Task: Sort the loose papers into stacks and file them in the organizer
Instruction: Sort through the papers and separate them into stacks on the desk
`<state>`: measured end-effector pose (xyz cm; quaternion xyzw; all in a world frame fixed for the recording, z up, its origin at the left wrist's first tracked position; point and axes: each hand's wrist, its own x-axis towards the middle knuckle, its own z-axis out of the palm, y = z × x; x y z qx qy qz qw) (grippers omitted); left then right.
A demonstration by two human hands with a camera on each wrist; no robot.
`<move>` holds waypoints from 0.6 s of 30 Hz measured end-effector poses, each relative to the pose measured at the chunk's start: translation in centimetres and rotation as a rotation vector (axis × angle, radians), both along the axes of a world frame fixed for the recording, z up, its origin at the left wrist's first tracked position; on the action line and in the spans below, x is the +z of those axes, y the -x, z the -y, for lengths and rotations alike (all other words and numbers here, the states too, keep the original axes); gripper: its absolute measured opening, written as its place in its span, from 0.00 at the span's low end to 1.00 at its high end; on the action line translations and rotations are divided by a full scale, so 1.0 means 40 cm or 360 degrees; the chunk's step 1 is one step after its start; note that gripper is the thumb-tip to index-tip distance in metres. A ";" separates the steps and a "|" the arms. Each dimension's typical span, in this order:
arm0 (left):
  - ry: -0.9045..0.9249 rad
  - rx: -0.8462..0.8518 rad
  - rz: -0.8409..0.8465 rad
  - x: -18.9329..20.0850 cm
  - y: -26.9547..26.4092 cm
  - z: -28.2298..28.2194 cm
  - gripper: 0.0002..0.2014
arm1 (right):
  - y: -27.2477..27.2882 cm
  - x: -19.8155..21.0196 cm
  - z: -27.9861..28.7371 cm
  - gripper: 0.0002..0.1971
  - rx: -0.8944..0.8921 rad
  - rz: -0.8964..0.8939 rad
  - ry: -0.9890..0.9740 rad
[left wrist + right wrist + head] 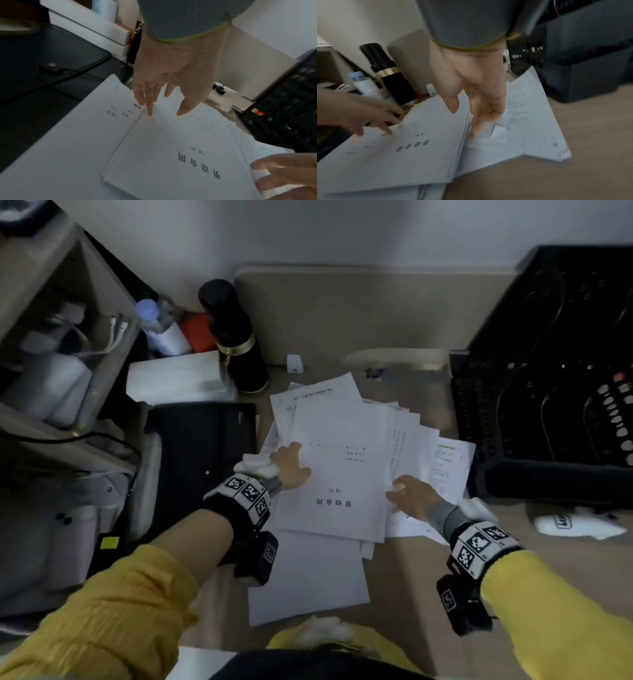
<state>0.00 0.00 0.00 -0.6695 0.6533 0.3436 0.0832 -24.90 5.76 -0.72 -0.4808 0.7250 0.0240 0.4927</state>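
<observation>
Brown wooden desk under you, with the messy pile of white printed papers at its centre. Your left hand lies flat, fingers straight, on the top sheet at nine o'clock. Your right hand slips loosely bent fingers under sheets at three o'clock. Black mesh plastic organizer sits at two o'clock.

Loose white printed papers lie fanned in a messy pile on the tan wooden desk. Left hand rests flat w/ straight fingers on the top sheet's left edge. Right hand touches the pile's right side, fingers on the lower sheets. Black mesh plastic organizer stands at right, near the pile. Tall black cylindrical bottle w/ gold band stands behind-left.
</observation>
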 end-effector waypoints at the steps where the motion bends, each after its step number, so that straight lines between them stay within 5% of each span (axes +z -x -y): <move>1: -0.0018 0.0050 0.0056 -0.006 -0.003 -0.006 0.29 | -0.008 -0.006 0.002 0.11 -0.0085 0.0054 0.0023; 6: -0.0098 0.0170 0.0059 -0.010 0.007 -0.038 0.28 | -0.036 0.003 0.006 0.09 -0.0407 0.0269 -0.0022; 11: -0.0090 0.0212 -0.0023 -0.018 0.004 -0.041 0.29 | -0.060 0.008 0.009 0.05 -0.0426 0.0453 -0.0002; 15: -0.0110 0.0242 -0.0094 -0.023 -0.012 -0.042 0.34 | -0.069 0.006 0.006 0.11 -0.0434 0.0336 0.0272; 18: 0.0148 0.0316 -0.0305 -0.015 -0.032 -0.039 0.42 | -0.057 0.051 0.019 0.13 -0.0343 0.0137 0.0528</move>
